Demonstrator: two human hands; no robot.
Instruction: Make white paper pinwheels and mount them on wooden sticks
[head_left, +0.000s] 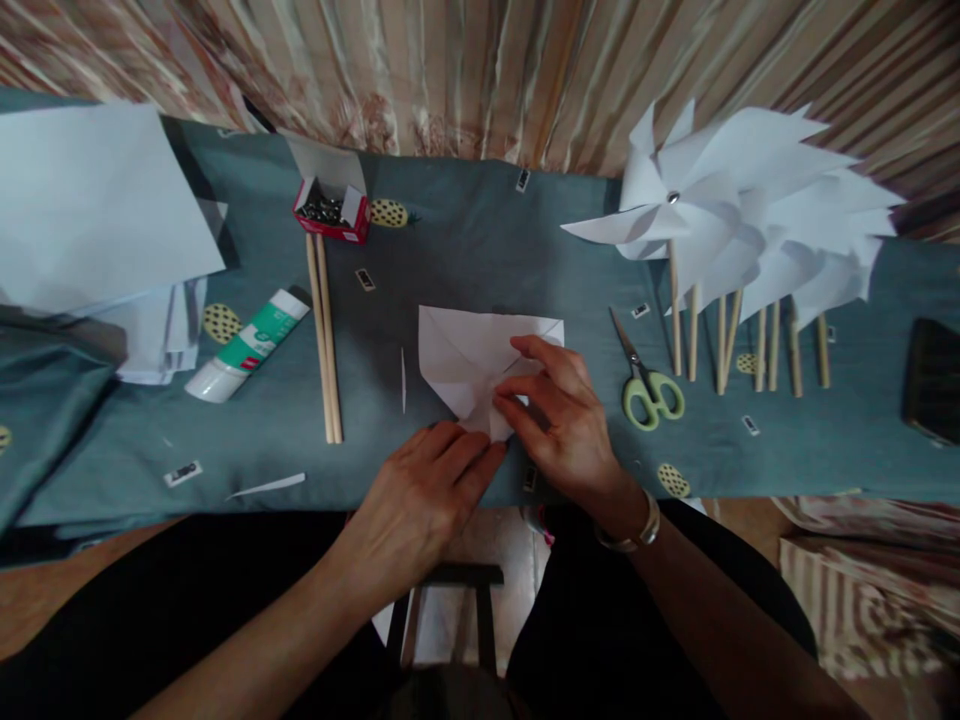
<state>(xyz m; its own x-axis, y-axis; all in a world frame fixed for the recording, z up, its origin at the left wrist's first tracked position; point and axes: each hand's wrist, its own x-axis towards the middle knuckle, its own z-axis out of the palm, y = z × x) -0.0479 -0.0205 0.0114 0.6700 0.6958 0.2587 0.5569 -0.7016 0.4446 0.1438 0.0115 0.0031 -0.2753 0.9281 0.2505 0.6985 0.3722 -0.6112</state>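
Note:
A sheet of white paper (457, 345) with crease lines lies in front of me, its near corners drawn in toward my fingers. My left hand (435, 475) is closed on the paper's near edge, with its fingertips bent over it. My right hand (562, 420) pinches a part of the same paper between thumb and fingers, while its index finger reaches over the sheet. The fingertips partly hide the near portion of the paper. To the right of my right hand lie scissors (645, 385) with green handles, their blades pointing away from me.
Two wooden sticks (324, 340) lie left, below a red box (334, 210) of small metal pieces. A glue stick (247, 345) and stacked white paper (97, 210) are farther left. Several paper pinwheels (750, 200) on sticks lie right. Thin paper strips (270, 486) lie near the front edge.

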